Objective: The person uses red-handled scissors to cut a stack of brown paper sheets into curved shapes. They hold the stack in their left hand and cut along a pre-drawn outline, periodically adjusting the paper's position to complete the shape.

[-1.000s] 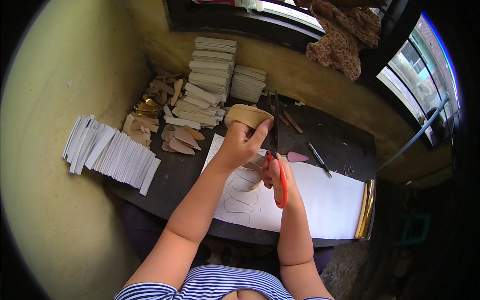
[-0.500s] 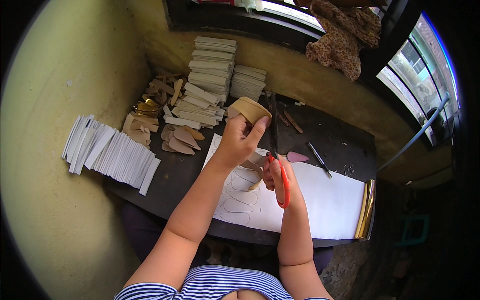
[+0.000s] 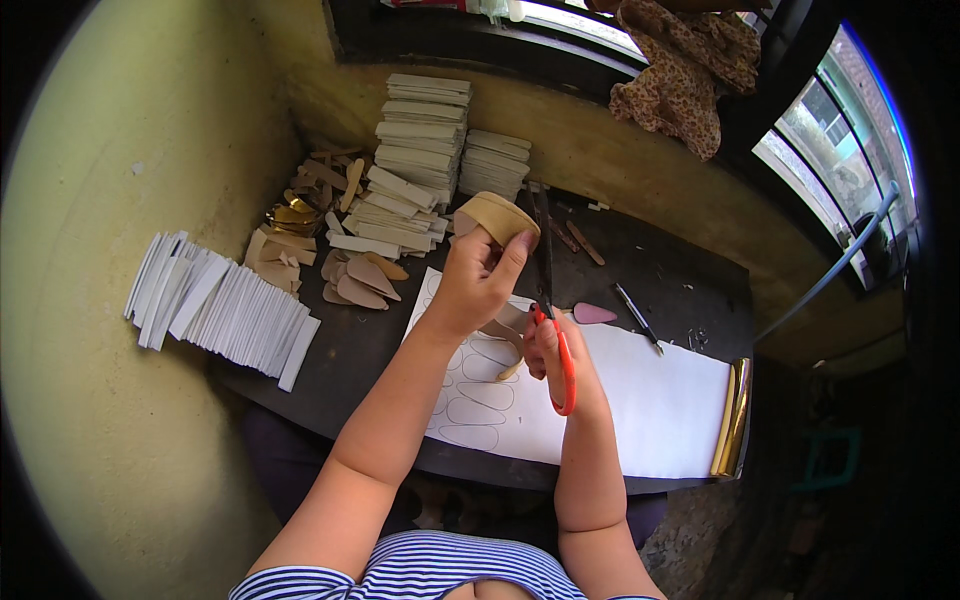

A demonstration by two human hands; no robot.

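Note:
My left hand (image 3: 482, 275) pinches a curved tan strip (image 3: 492, 213) that looks like thin leather-like sheet, holding it above the table. In my right hand (image 3: 560, 358) are scissors (image 3: 563, 370) with red-orange handles and long dark blades. The blades point away from me, close beside the right end of the strip; whether they touch it I cannot tell. A curled tan offcut (image 3: 512, 350) hangs below my hands. Under them lies a white sheet (image 3: 655, 405) with several oval outlines drawn on its left part.
Stacks of pale strips (image 3: 425, 135) stand at the back, and a white row of strips (image 3: 240, 310) lies at the left. Tan leaf-shaped pieces (image 3: 360, 278) are nearby. A pink piece (image 3: 594, 313), a pen (image 3: 638, 318) and a gold roll (image 3: 737, 415) lie rightward.
The strip and the scissors have shifted very slightly to the left. Both hands keep their hold; little else differs.

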